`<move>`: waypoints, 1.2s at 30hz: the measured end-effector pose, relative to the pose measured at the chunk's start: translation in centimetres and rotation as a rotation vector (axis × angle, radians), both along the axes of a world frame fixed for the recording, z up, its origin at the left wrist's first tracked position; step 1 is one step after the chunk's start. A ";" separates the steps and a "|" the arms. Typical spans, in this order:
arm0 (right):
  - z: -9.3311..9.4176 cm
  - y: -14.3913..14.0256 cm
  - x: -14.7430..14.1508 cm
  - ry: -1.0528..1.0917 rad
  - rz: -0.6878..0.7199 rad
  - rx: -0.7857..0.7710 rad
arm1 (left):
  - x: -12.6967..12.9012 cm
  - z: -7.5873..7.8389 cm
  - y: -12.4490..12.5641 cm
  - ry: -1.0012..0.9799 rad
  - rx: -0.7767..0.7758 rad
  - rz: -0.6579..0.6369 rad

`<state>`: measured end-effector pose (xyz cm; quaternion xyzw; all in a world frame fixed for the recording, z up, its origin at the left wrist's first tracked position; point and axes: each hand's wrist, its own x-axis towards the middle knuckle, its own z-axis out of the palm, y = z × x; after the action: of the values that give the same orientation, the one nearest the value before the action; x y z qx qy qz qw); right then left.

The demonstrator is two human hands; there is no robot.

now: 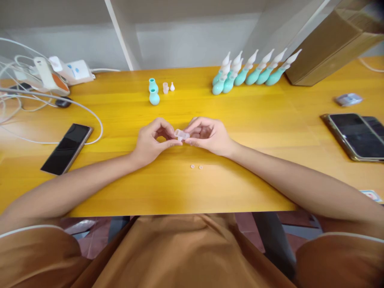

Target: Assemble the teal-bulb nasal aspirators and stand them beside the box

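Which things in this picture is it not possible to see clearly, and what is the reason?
All in the head view:
Clear piece: partly covered by the left hand and right hand.
Two small rings: surface detail too small.
Grey packet: blurred, contents unclear.
Dark device at far right: cut by picture edge, partly hidden by the front phone.

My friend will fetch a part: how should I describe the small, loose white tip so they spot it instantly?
On the yellow wooden table, beyond the left hand, find two open-mouthed teal bulbs. Right of them stands a wider, translucent pinkish plastic tube, then the small white tip. Unlike its neighbours, the tip narrows to a point at the top.
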<state>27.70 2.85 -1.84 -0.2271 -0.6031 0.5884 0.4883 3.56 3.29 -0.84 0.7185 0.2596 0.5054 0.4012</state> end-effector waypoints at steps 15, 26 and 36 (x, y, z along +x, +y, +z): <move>-0.2 0.0 0.0 -0.038 -0.018 0.072 | -0.1 0.1 -0.1 0.063 0.009 0.005; -0.2 -0.1 -0.1 -0.030 -0.018 0.090 | -0.3 0.0 -0.1 0.084 0.016 -0.019; 0.4 1.8 1.3 -0.001 -0.249 0.077 | -0.2 0.3 0.2 0.325 0.205 0.121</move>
<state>29.03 4.69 -1.41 -0.2814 -0.5926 0.4997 0.5656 3.36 3.50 -0.53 0.8108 0.3110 0.4298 0.2475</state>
